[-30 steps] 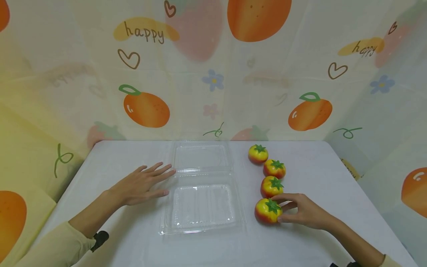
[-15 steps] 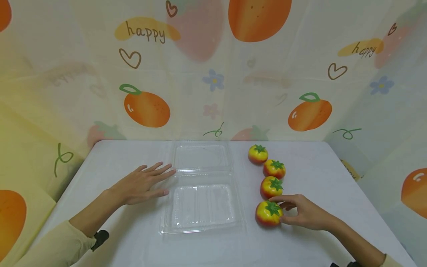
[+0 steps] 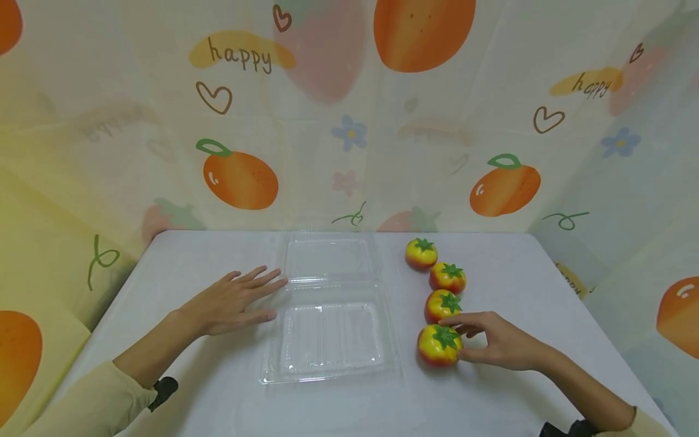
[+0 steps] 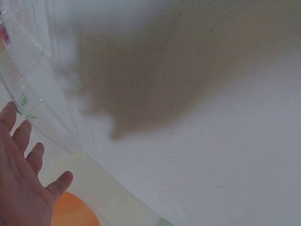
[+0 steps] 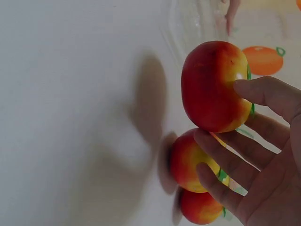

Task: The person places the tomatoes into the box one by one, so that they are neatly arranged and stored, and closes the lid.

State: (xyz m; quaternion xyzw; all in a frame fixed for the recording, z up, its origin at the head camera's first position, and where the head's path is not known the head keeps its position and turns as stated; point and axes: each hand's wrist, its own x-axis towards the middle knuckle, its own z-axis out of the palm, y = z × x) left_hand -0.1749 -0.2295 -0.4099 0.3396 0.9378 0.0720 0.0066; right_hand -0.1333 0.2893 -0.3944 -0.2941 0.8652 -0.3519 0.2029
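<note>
My right hand [image 3: 499, 343] pinches the nearest red-and-yellow toy tomato [image 3: 434, 349] between thumb and fingers. In the right wrist view, this tomato [image 5: 207, 94] stands apart from its shadow, lifted off the table. Its green star-shaped leaf top faces up. Behind it three more toy tomatoes run in a row: one close by [image 3: 438, 308], one in the middle [image 3: 445, 281] and the farthest [image 3: 419, 257]. With fingers spread, my left hand [image 3: 229, 303] is at the left edge of an unfolded clear plastic clamshell box [image 3: 333, 340]; whether its fingertips touch is hard to tell.
The box's lid [image 3: 330, 258] lies flat toward the back of the white-covered table [image 3: 207, 388]. A cloth wall [image 3: 306, 152] printed with fruit rises behind the table's rear edge.
The pinched tomato first shifted slightly toward me, then rose a little with my right hand. My left hand and the box have stayed still.
</note>
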